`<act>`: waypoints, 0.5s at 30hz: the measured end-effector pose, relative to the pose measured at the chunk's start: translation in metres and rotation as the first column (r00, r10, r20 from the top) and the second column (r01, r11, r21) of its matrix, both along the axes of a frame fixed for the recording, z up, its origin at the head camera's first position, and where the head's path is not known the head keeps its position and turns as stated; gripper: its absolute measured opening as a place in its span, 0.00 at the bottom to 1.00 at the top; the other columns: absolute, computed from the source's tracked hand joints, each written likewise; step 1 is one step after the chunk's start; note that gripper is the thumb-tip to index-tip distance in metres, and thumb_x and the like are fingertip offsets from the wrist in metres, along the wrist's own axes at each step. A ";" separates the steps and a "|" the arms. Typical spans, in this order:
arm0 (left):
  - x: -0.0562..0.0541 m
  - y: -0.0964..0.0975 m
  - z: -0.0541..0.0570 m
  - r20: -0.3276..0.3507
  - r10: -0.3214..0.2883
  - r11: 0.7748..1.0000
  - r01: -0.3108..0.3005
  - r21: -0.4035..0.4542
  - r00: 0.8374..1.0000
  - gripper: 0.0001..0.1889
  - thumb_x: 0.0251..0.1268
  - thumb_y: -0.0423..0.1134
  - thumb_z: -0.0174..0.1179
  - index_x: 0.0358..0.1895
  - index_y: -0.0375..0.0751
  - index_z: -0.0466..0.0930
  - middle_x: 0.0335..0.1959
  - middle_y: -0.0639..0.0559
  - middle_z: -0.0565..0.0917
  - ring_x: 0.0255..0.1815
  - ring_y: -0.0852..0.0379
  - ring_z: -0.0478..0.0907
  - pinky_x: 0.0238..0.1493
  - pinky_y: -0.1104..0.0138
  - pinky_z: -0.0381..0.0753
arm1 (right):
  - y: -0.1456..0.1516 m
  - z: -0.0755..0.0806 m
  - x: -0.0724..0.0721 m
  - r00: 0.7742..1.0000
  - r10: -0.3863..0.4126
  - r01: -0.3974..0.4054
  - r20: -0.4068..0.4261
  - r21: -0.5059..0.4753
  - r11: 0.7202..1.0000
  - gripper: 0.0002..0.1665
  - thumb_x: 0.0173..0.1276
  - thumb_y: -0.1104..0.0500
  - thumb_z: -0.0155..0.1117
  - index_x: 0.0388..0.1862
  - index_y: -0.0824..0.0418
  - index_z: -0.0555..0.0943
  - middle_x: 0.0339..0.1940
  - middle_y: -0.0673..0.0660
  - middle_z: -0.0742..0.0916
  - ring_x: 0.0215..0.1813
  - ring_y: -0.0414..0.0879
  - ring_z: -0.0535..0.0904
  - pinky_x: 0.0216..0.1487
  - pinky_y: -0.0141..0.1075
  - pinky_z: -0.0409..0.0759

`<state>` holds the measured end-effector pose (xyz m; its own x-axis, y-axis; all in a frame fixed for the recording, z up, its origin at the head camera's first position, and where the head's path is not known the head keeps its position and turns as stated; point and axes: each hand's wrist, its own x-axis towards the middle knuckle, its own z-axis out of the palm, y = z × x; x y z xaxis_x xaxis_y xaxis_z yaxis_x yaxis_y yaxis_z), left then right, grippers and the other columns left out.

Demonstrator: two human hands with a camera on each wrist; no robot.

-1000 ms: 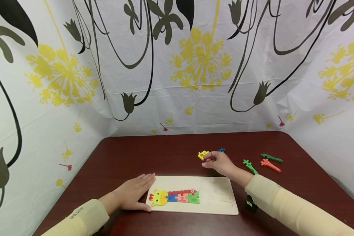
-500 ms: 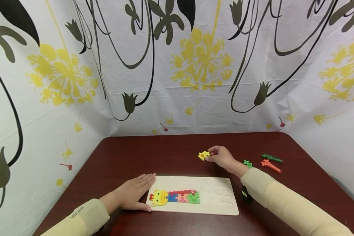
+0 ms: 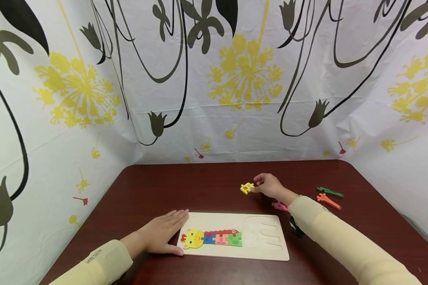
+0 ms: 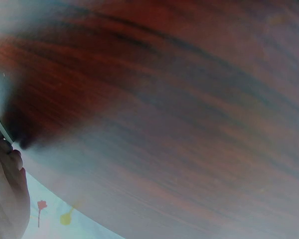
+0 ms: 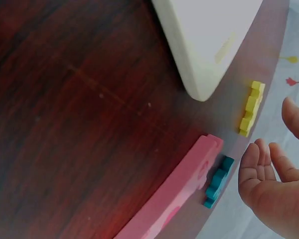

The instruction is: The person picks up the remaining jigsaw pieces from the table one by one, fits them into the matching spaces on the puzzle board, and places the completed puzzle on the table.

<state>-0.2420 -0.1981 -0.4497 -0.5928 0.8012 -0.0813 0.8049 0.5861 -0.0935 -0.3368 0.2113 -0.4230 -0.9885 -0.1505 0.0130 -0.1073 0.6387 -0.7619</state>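
A pale wooden puzzle board [image 3: 264, 253] lies on the table, its left side filled with a giraffe head [image 3: 192, 239] and coloured neck pieces [image 3: 221, 238]. My left hand [image 3: 164, 232] rests flat at the board's left edge, fingers straight; only a bit of that hand [image 4: 10, 189] shows in the left wrist view. Beyond the board lies a yellow puzzle piece [image 3: 247, 188]. Beside it is my right hand [image 3: 270, 186], thumb close to the piece's right edge. In the right wrist view, nothing sits between the thumb and fingers of the right hand [image 5: 274, 186], and the yellow piece [image 5: 251, 108] lies apart.
A pink piece [image 3: 280, 206] lies partly under the right forearm. Near it in the right wrist view is a blue-teal piece [image 5: 219, 182], hidden in the head view. Farther right lie an orange piece [image 3: 329, 201] and a dark green piece [image 3: 329, 192]. A patterned cloth [image 3: 214, 130] hangs behind.
The right hand has shifted farther from me, covering the blue piece and uncovering part of the pink one. The light green piece is now mostly behind the sleeve. The left hand stays put.
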 end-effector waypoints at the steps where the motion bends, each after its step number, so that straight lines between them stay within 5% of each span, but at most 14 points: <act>1: 0.000 0.000 -0.001 -0.007 -0.006 1.000 0.006 0.002 1.000 0.55 0.60 0.78 0.35 0.77 0.36 0.48 0.77 0.43 0.51 0.76 0.50 0.50 0.72 0.55 0.54 | 0.000 -0.001 -0.001 1.000 0.003 -0.003 0.000 0.011 1.000 0.25 0.61 0.63 0.71 0.53 0.74 0.76 0.37 0.60 0.80 0.39 0.50 0.74 0.37 0.39 0.75; 15: 0.001 0.000 0.001 0.019 0.013 1.000 -0.013 -0.004 1.000 0.55 0.60 0.79 0.35 0.77 0.36 0.48 0.78 0.44 0.52 0.77 0.50 0.50 0.72 0.54 0.54 | -0.006 -0.007 -0.002 0.999 -0.011 0.007 0.033 0.093 0.996 0.27 0.61 0.62 0.72 0.54 0.76 0.74 0.39 0.62 0.80 0.38 0.51 0.75 0.37 0.41 0.78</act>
